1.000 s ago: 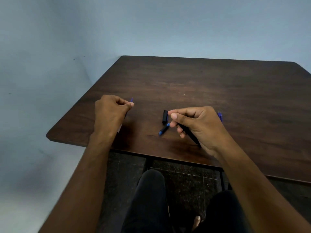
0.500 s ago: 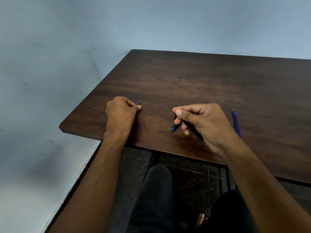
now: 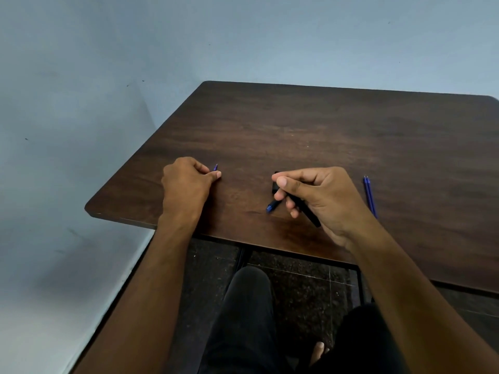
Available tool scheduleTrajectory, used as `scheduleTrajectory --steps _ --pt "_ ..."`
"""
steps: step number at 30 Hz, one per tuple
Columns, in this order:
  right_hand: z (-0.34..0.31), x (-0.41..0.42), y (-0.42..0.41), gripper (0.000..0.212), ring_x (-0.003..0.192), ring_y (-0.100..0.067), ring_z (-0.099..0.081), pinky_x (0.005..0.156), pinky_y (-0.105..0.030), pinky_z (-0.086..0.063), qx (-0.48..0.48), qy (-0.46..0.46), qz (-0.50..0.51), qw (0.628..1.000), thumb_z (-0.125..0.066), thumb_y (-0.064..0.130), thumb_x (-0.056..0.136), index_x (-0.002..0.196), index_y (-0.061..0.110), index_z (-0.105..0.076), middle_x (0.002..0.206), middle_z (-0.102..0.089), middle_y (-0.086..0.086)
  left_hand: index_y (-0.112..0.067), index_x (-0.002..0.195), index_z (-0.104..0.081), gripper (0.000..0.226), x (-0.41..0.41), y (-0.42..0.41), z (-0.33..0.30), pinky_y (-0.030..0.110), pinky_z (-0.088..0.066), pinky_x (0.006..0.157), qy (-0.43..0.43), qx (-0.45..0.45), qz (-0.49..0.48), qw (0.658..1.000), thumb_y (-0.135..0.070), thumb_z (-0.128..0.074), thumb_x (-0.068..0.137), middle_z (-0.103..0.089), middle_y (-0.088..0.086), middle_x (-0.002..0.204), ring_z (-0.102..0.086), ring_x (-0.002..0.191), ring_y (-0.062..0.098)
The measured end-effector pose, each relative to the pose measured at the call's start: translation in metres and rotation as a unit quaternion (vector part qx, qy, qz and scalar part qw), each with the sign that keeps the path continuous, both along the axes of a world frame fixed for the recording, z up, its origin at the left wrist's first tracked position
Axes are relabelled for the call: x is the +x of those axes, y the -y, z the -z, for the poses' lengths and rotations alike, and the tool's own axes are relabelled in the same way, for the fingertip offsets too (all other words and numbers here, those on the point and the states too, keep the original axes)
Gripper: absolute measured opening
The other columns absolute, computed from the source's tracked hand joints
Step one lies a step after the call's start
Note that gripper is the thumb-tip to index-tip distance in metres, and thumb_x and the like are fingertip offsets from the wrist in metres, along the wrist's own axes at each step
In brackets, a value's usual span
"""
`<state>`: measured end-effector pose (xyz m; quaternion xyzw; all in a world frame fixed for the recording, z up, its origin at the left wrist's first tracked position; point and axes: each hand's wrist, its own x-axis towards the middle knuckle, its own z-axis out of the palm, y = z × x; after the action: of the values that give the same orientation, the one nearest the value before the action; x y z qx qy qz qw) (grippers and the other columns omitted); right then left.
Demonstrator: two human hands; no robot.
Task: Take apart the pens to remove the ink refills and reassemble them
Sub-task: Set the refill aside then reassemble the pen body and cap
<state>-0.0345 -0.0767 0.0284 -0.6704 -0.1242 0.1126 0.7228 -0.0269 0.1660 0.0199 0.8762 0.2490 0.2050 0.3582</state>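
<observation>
My left hand (image 3: pixel 187 182) rests on the dark wooden table (image 3: pixel 324 130) with its fingers curled round a thin blue ink refill (image 3: pixel 215 167); only the refill's tip shows past my thumb. My right hand (image 3: pixel 321 195) grips a black pen barrel (image 3: pixel 305 211) with a blue tip (image 3: pixel 271 207) that points down and to the left, just above the table. A short black pen cap (image 3: pixel 275 183) lies on the table, partly hidden behind my right fingers. Two blue refills (image 3: pixel 369 194) lie side by side to the right of my right hand.
The table's near edge runs just below my wrists, and its left corner lies close to a pale blue wall (image 3: pixel 67 157). My legs in dark trousers (image 3: pixel 243 319) and a dark tiled floor show under the table.
My left hand has come down to rest on the table with the refill. The right hand keeps its grip on the pen barrel. The view has shifted left, which brings the two refills on the right into sight.
</observation>
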Motion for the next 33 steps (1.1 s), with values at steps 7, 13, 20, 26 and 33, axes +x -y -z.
scheduleTrajectory --steps 7,13,20,26,33 --pt "0.0 0.0 0.002 0.017 0.061 -0.017 -0.061 0.053 -0.024 -0.053 0.004 0.001 0.003 1.0 -0.073 0.011 0.092 0.105 0.002 -0.078 0.08 -0.077 -0.015 -0.018 0.086 -0.077 0.027 0.0 0.002 -0.003 0.033 -0.057 0.082 0.001 0.002 -0.001 1.0 -0.039 -0.087 0.072 -0.073 0.001 0.085 -0.067 0.079 0.012" --pt "0.0 0.001 0.004 0.016 0.061 -0.016 -0.061 0.053 -0.024 -0.052 0.014 -0.008 0.014 1.0 -0.072 0.012 0.093 0.103 0.001 -0.078 0.079 -0.077 -0.013 -0.017 0.097 -0.075 0.033 -0.004 0.005 -0.008 0.031 -0.058 0.081 0.014 0.004 0.018 1.0 -0.042 -0.083 0.076 -0.073 0.0 0.089 -0.067 0.081 0.01" --pt "0.002 0.003 0.007 0.015 0.063 -0.016 -0.063 0.059 -0.028 -0.055 0.062 -0.027 0.04 0.997 -0.067 0.005 0.096 0.104 -0.002 -0.076 0.079 -0.075 -0.013 -0.032 0.085 -0.074 0.003 -0.019 0.061 -0.022 -0.001 -0.041 0.06 0.107 0.002 0.145 0.984 -0.035 -0.076 0.085 -0.066 -0.023 0.073 -0.062 0.074 -0.014" --pt "0.0 0.003 0.021 0.012 0.079 -0.019 -0.07 0.074 -0.035 -0.059 0.111 -0.024 0.094 0.989 -0.072 0.007 0.092 0.099 0.003 -0.08 0.089 -0.076 -0.011 -0.031 0.084 -0.076 0.002 -0.021 0.096 -0.018 0.005 -0.047 0.061 0.113 -0.053 0.219 0.968 -0.03 -0.076 0.085 -0.072 -0.018 0.074 -0.066 0.072 -0.009" --pt "-0.005 0.001 0.043 0.011 0.08 -0.021 -0.062 0.076 -0.033 -0.054 0.075 0.013 0.172 0.982 -0.076 0.014 0.089 0.098 0.015 -0.083 0.088 -0.078 0.002 -0.031 0.089 -0.077 0.009 -0.023 0.125 -0.014 0.007 -0.046 0.061 0.117 -0.084 0.278 0.95 -0.039 -0.075 0.085 -0.072 -0.024 0.079 -0.066 0.072 -0.009"
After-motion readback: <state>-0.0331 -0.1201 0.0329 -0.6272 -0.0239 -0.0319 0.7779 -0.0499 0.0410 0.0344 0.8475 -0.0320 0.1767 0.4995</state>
